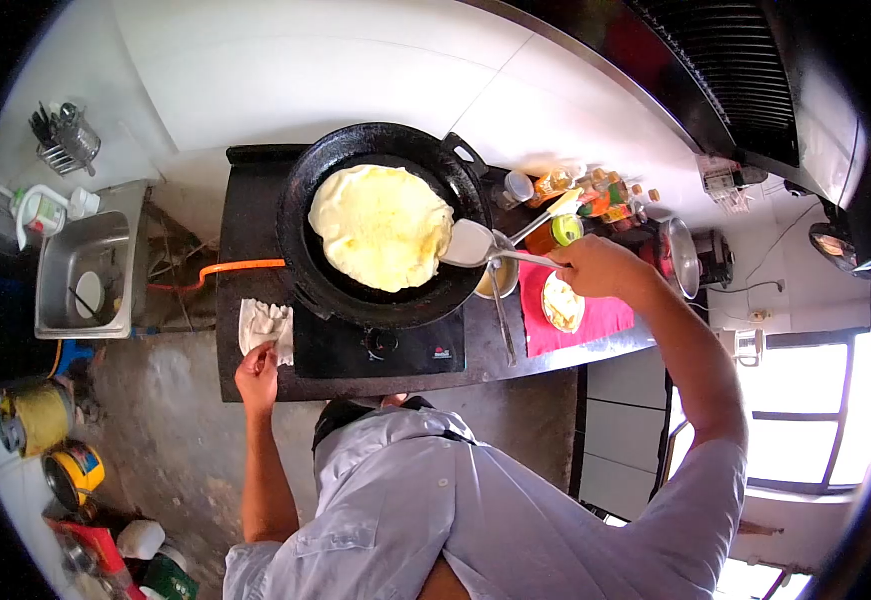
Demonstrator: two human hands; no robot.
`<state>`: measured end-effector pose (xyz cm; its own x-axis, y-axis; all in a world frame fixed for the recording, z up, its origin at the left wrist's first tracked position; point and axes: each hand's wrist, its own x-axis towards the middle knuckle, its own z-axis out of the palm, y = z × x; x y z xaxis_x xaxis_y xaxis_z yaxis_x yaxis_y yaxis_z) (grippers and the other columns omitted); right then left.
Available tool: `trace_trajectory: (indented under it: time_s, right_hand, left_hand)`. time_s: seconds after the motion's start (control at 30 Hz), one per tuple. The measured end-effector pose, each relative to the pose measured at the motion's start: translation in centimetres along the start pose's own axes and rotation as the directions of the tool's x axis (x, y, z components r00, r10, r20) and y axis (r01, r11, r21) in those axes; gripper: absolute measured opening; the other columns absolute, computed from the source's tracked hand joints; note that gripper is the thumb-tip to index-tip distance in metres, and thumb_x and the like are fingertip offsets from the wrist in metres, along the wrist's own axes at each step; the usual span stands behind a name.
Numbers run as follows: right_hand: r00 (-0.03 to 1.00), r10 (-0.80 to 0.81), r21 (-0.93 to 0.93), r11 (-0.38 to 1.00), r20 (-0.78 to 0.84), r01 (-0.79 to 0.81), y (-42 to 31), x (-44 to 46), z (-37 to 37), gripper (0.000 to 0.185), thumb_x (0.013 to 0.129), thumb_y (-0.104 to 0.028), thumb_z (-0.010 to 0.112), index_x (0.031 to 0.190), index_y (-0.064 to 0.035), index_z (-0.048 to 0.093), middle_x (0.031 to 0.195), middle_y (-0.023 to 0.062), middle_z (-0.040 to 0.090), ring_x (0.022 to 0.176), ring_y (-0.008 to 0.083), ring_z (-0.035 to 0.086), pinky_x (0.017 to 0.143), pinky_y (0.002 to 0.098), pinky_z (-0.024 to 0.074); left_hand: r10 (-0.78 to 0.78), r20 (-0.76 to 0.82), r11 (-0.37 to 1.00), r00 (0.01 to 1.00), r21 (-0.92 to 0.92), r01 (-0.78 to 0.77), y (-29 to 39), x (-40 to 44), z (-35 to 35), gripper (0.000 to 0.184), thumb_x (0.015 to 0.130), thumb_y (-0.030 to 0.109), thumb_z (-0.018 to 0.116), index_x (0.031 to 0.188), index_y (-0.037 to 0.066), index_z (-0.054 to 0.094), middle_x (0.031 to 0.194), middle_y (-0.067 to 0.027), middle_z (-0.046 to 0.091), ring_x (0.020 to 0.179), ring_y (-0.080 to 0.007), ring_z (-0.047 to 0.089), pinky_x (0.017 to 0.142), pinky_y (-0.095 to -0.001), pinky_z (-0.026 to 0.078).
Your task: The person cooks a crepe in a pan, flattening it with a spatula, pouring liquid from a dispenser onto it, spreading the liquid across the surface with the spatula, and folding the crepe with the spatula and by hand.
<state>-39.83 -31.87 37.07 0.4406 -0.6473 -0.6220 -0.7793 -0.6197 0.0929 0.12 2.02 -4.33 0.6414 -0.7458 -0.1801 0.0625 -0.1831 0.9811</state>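
Note:
My right hand point(596, 267) is closed around the handle of a spatula point(469, 243). Its broad pale blade touches the right edge of a flatbread point(381, 225), pale yellow and bubbled, that lies in a large black pan point(301, 200). The pan sits on a black stove point(381, 355). My left hand point(258, 378) is at the counter's front left, its fingers pinched together on the lower edge of a crumpled white cloth point(267, 328).
Right of the pan, a bowl point(499, 277) holds a spoon point(503, 318). Beyond it, a round flatbread point(563, 303) lies on a red cloth point(606, 318). Several bottles point(611, 195) line the wall. An orange hose point(241, 265) runs left, towards a metal sink point(111, 250).

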Motion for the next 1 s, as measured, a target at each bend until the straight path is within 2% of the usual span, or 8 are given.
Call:
trace_trajectory:
  time_s: [0.2, 0.3, 0.4, 0.5, 0.7, 0.8, 0.9, 1.0]
  right_hand:
    - [0.984, 0.090, -0.016, 0.995, -0.152, -0.094, 0.5, 1.1, 1.6, 0.037, 0.096, -0.022, 0.058, 0.131, -0.0131, 0.069, 0.104, 0.0247, 0.074, 0.097, 0.0431, 0.072, 0.087, 0.0541, 0.0578]
    - [0.979, 0.077, 0.032, 0.997, -0.186, -0.073, 0.6, 1.9, 2.2, 0.038, 0.096, -0.021, 0.058, 0.133, -0.0141, 0.067, 0.102, 0.0251, 0.074, 0.095, 0.0432, 0.073, 0.085, 0.0549, 0.0582]
    - [0.977, 0.017, 0.043, 0.999, -0.215, -0.008, 1.4, 2.8, 3.4, 0.036, 0.095, -0.021, 0.059, 0.129, -0.0149, 0.068, 0.099, 0.0238, 0.074, 0.094, 0.0431, 0.072, 0.084, 0.0557, 0.0578]
    - [0.988, 0.019, -0.006, 1.000, -0.153, -0.020, 1.9, 1.4, 1.9, 0.035, 0.095, -0.022, 0.059, 0.128, -0.0159, 0.068, 0.097, 0.0234, 0.073, 0.093, 0.0436, 0.072, 0.083, 0.0561, 0.0572]
    - [0.987, -0.116, 0.005, 0.993, -0.110, 0.117, 4.0, 3.6, 1.0, 0.032, 0.095, -0.022, 0.061, 0.126, -0.0168, 0.069, 0.096, 0.0220, 0.073, 0.091, 0.0434, 0.072, 0.083, 0.0545, 0.0569]
    - [0.984, -0.156, 0.015, 0.987, -0.082, 0.157, 4.2, 5.3, 0.0, 0.031, 0.096, -0.024, 0.062, 0.125, -0.0174, 0.070, 0.095, 0.0222, 0.073, 0.091, 0.0422, 0.072, 0.083, 0.0534, 0.0567]
    - [0.988, -0.149, -0.004, 0.989, -0.041, 0.149, 3.8, 6.4, -1.1, 0.031, 0.096, -0.025, 0.062, 0.125, -0.0196, 0.070, 0.096, 0.0224, 0.073, 0.093, 0.0413, 0.072, 0.083, 0.0524, 0.0562]
    - [0.974, -0.222, 0.074, 0.972, -0.040, 0.224, 5.0, 6.9, -0.7, 0.029, 0.097, -0.025, 0.062, 0.124, -0.0191, 0.069, 0.095, 0.0224, 0.072, 0.091, 0.0426, 0.071, 0.082, 0.0531, 0.0557]
  left_hand:
    - [-0.012, -0.037, 1.000, 0.999, -0.019, 0.012, -0.6, 0.2, 0.1, 0.020, 0.101, 0.010, 0.069, 0.118, 0.001, 0.076, 0.093, 0.0031, 0.072, 0.065, -0.0017, 0.053, 0.055, -0.0206, 0.041]
    - [-0.081, -0.062, 0.996, 0.995, -0.051, 0.078, 0.3, 0.1, 0.4, 0.020, 0.099, 0.006, 0.070, 0.115, -0.005, 0.074, 0.092, 0.0029, 0.070, 0.077, -0.0029, 0.058, 0.069, -0.0187, 0.046]
    - [-0.104, -0.077, 0.994, 0.992, 0.001, 0.105, 0.4, -0.1, 0.3, 0.020, 0.099, 0.008, 0.071, 0.114, -0.004, 0.075, 0.092, 0.0030, 0.070, 0.077, -0.0030, 0.058, 0.069, -0.0190, 0.046]
    - [-0.012, -0.137, 1.000, 0.991, 0.002, 0.012, -1.0, 0.2, 0.7, 0.017, 0.101, 0.011, 0.070, 0.112, 0.002, 0.078, 0.084, 0.0050, 0.070, 0.059, -0.0014, 0.049, 0.051, -0.0204, 0.038]
    - [0.000, -0.131, 1.000, 0.991, 0.025, 0.003, -0.7, 0.2, 0.6, 0.018, 0.100, 0.015, 0.072, 0.112, 0.002, 0.078, 0.083, 0.0046, 0.070, 0.059, -0.0020, 0.050, 0.052, -0.0215, 0.039]
    - [-0.109, -0.126, 0.993, 0.986, 0.040, 0.115, 0.9, -0.2, 0.6, 0.017, 0.099, 0.006, 0.070, 0.111, -0.003, 0.076, 0.088, 0.0051, 0.068, 0.076, -0.0020, 0.057, 0.068, -0.0188, 0.045]
    - [-0.141, -0.112, 0.990, 0.984, -0.034, 0.138, 1.4, -0.5, 0.7, 0.017, 0.099, 0.005, 0.069, 0.112, -0.003, 0.076, 0.086, 0.0059, 0.066, 0.076, -0.0017, 0.056, 0.068, -0.0187, 0.045]
    - [-0.085, -0.111, 0.995, 0.990, 0.043, 0.091, 0.8, -0.4, 0.5, 0.017, 0.099, 0.005, 0.069, 0.113, -0.004, 0.076, 0.087, 0.0055, 0.067, 0.076, -0.0017, 0.057, 0.069, -0.0186, 0.045]
